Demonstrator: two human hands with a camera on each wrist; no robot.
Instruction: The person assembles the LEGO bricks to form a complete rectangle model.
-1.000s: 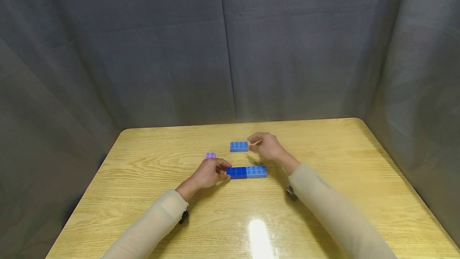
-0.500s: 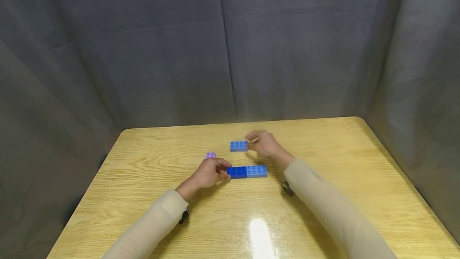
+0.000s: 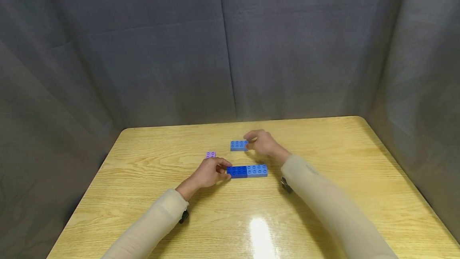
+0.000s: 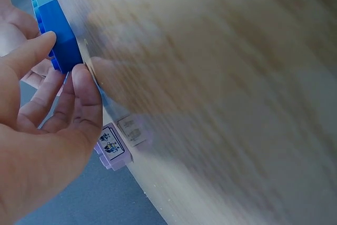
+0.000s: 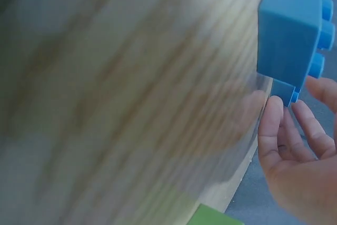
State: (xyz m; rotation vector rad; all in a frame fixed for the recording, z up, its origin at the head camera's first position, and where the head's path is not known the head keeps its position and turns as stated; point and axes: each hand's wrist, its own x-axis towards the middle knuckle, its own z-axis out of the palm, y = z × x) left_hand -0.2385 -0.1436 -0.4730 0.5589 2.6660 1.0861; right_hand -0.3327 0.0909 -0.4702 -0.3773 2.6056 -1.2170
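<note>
My left hand (image 3: 207, 172) pinches the left end of a dark blue toy building brick (image 3: 237, 172), thumb in front and fingers behind. A light blue brick (image 3: 256, 170) lies against it, end to end in one row. Farther back is a medium blue brick (image 3: 238, 146); my right hand (image 3: 264, 143) has its thumb and fingers around the right end of it. In the right wrist view that back brick (image 5: 283, 92) is partly hidden behind the nearer light blue brick (image 5: 289, 25). Left of the row, a small purple brick (image 3: 211, 155) is partly covered by my left hand.
The bricks lie on a wooden table (image 3: 161, 143) with grey curtains (image 3: 172, 71) behind and at the sides. A green piece (image 5: 213, 217) shows at the bottom of the right wrist view. The purple brick (image 4: 113, 146) bears a printed picture on its side.
My right hand has moved a little left, from beside the back blue brick to around its right end. My left hand and the bricks have stayed put.
</note>
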